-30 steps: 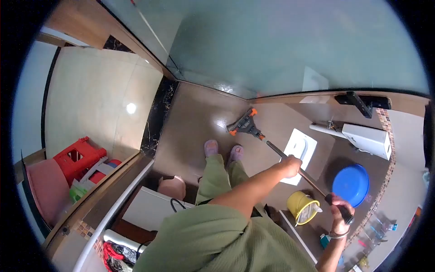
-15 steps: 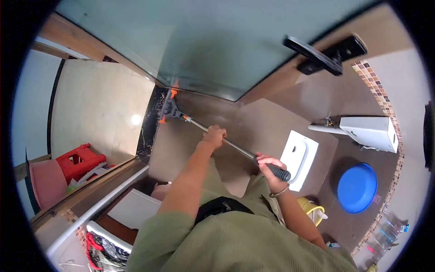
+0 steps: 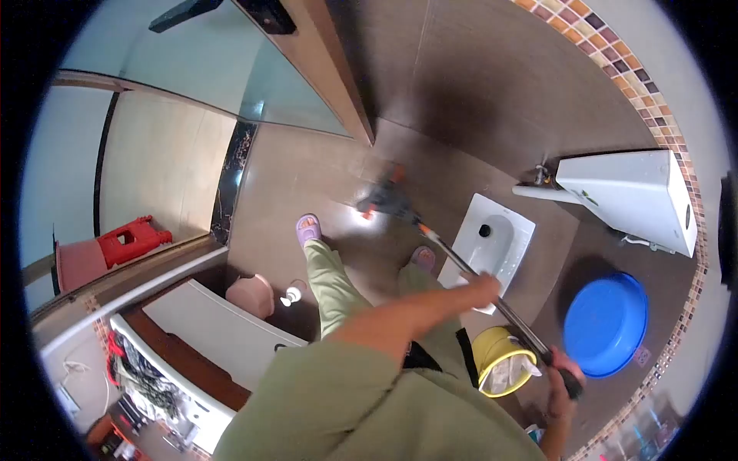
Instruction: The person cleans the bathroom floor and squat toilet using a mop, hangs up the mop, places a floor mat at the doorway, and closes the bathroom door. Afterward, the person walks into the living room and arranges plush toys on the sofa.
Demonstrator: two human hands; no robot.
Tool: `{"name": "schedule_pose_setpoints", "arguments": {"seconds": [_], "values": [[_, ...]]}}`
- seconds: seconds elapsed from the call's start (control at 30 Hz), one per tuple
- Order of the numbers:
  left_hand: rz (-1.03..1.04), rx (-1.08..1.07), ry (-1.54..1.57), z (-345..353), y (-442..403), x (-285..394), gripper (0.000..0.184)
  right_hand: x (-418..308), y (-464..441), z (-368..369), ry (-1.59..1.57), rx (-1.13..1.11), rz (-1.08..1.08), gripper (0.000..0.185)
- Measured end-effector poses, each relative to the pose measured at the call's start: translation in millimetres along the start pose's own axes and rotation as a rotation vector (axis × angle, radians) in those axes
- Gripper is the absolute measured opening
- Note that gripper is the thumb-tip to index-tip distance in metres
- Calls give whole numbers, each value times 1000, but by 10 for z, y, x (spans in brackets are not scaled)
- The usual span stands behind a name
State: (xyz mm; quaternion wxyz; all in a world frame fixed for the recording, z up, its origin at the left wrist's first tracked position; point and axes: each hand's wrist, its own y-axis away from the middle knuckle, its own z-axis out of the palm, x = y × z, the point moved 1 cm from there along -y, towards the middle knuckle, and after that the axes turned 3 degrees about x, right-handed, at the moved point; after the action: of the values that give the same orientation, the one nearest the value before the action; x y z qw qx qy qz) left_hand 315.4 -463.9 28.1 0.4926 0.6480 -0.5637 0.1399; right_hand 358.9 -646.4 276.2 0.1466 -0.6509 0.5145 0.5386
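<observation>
Your mop (image 3: 450, 251) has swung in the head view from the black threshold (image 3: 233, 182) to the brown floor (image 3: 307, 173) near the squat toilet (image 3: 503, 244); your left hand (image 3: 483, 290) grips mid-shaft, your right hand (image 3: 559, 392) clasps the black handle end.

passable: floor (image 3: 284, 169) left of mop head (image 3: 387, 201) | 2 obstacles flanking mop handle (image 3: 525, 328): yellow bucket (image 3: 487, 352), blue basin (image 3: 607, 326)

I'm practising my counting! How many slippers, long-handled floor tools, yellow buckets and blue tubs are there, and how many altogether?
Slippers: 2
Long-handled floor tool: 1
Yellow bucket: 1
Blue tub: 1
Total: 5
</observation>
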Motion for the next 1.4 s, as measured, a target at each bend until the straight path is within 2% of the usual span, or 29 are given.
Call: {"name": "schedule_pose_setpoints", "arguments": {"seconds": [0.03,0.07,0.13,0.23,0.37,0.43,0.47,0.5,0.57,0.6,0.67,0.7,0.73,0.77,0.8,0.83,0.9,0.93,1.0,1.03,1.1,1.17,1.2,1.23,1.27,1.3,1.33,1.37,1.4], "values": [[13,-119,31,253,-292,302,17,-94,83,-287,22,-2,-82,17],[238,-260,-123,404,-534,611,22,-217,151,-529,110,-5,-91,15],[220,-81,155,281,-443,1068,21,-448,201,-798,210,-3,-101,14],[290,45,345,635,-743,1297,20,-698,136,-823,347,-10,-57,14],[147,8,419,155,-379,1331,20,-868,134,-714,381,-107,-163,14],[284,75,188,-125,-53,1315,18,-1033,245,-589,440,-212,-239,14],[274,106,213,-77,-49,1260,19,-1020,241,-633,385,-314,-336,14],[249,135,212,-168,70,1180,19,-1282,212,-632,717,-720,-566,74],[274,234,291,-391,402,1017,18,-1738,65,-239,760,-883,-919,70],[194,249,263,-515,542,881,16,-1726,77,-144,759,-901,-939,70],[68,240,138,-698,785,388,15,-1498,0,109,213,-603,-470,15],[17,350,69,-795,1019,37,16,-1430,-81,425,191,-540,-502,9],[-77,357,-1,-919,1255,-335,16,-1305,-212,712,504,-441,-557,9],[-208,378,-71,-1028,1552,-736,15,-858,-491,944,276,-354,-327,14],[-244,680,-29,-1062,1912,-1120,21,-1031,-364,1601,289,-459,-380,21],[-422,771,-49,-1085,2211,-1478,34,-913,-371,2161,25,-542,-268,19],[-637,817,65,-1093,2856,-1959,60,-621,-290,3264,-109,-640,-248,19],[-743,839,-40,-946,3022,-2255,68,-463,-241,3731,-30,-673,-427,15],[-839,1097,55,-644,3329,-2945,60,-205,-23,4385,-254,-738,-484,13],[-843,1108,63,-622,3344,-2983,60,-240,105,4410,-210,-684,-475,10],[-1093,796,-4,-258,3257,-2825,71,-210,152,4021,-37,-756,-561,12],[-776,907,42,58,2801,-2634,69,-164,116,3264,115,-710,-531,16],[-583,1106,-173,164,2508,-2406,57,-64,84,2804,94,-596,-463,12],[-442,994,-52,55,2385,-2006,49,-150,113,2372,182,-572,-484,10],[-158,1095,131,235,2171,-1770,50,-316,254,1974,244,-532,-379,10],[-98,1029,218,438,1878,-1502,51,-529,402,1645,382,-488,-392,9],[-129,1028,96,523,1742,-1082,52,-694,491,1326,392,-448,-349,9],[84,812,345,542,1545,-884,48,-834,588,1095,392,-407,-301,8],[94,723,394,517,1535,-593,45,-1016,695,988,417,-400,-311,8]]}}
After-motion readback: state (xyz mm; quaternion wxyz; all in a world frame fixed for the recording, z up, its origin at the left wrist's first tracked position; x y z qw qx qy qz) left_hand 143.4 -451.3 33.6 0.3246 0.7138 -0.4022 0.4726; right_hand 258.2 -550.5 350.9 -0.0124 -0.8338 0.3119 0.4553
